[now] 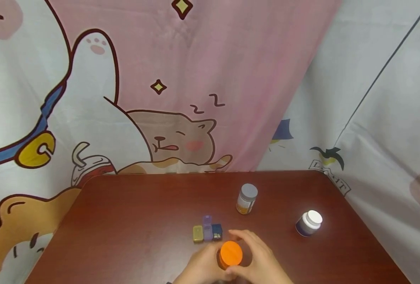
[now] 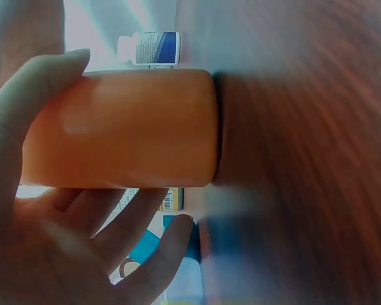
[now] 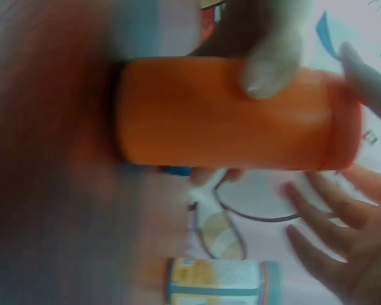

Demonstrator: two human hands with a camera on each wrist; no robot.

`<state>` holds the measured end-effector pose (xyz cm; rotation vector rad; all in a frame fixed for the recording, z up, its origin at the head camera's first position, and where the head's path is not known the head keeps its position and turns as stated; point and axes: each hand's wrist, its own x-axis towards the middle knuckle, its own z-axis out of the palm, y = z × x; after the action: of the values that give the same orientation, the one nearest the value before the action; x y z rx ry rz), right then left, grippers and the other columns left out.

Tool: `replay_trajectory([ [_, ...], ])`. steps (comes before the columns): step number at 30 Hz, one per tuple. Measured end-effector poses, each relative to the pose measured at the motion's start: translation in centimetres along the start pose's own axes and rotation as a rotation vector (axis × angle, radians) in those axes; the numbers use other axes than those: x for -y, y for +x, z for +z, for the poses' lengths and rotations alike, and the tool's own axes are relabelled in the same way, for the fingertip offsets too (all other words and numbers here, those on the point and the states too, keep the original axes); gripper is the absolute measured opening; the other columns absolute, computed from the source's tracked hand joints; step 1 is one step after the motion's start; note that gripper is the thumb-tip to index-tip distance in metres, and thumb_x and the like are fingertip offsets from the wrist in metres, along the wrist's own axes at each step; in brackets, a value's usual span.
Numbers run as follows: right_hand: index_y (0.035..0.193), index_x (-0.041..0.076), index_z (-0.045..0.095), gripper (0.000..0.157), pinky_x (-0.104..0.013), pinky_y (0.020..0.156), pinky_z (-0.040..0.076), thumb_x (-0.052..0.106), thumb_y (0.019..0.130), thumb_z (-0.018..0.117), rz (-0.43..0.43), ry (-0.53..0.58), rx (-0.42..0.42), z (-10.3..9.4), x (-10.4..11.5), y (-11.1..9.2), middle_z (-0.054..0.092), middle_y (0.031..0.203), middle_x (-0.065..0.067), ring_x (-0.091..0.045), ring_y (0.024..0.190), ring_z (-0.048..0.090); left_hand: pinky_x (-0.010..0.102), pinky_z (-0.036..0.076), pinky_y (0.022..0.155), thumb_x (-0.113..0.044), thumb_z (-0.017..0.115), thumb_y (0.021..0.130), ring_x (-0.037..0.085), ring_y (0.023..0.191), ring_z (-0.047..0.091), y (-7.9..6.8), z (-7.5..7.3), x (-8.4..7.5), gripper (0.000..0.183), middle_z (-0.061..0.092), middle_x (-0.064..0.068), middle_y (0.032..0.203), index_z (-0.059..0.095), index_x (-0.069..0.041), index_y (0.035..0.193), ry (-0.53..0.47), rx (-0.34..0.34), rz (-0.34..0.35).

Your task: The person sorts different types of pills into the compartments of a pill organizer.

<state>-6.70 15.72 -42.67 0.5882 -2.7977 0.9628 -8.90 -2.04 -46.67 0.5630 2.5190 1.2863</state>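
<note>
An orange bottle [image 1: 231,254] with an orange cap stands upright close to the table's front edge. My left hand [image 1: 203,263] grips its body, thumb on one side and fingers round the other, as the left wrist view also shows. Beside the cap is my right hand [image 1: 261,258], its fingers [image 3: 327,235] spread and blurred, curving loosely about the bottle's top without gripping it. Just beyond the left hand lies a small pill organizer [image 1: 207,233] with yellow, purple and blue compartments. Its purple lid is raised, and small pieces show in the blue one.
A grey-capped bottle [image 1: 247,199] with a white and yellow label stands farther back. To the right is a white-capped bottle [image 1: 309,223] with a dark blue label. The brown table [image 1: 132,221] meets a cartoon-printed curtain [image 1: 252,79] behind.
</note>
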Motion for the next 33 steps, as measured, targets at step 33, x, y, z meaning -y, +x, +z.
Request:
replay_trajectory([
  [33, 0.107, 0.025, 0.068, 0.053, -0.039, 0.078, 0.056, 0.051, 0.062, 0.075, -0.063, 0.081, 0.014, -1.2, -1.3, -0.1, 0.067, 0.101, 0.010, -0.008, 0.093, 0.055, 0.030, 0.048, 0.065, -0.036, 0.082, 0.056, 0.000, 0.072, 0.055, 0.1, -0.2, 0.3, 0.053, 0.069, -0.013, 0.089, 0.066, -0.027, 0.105, -0.050, 0.038, -0.015],
])
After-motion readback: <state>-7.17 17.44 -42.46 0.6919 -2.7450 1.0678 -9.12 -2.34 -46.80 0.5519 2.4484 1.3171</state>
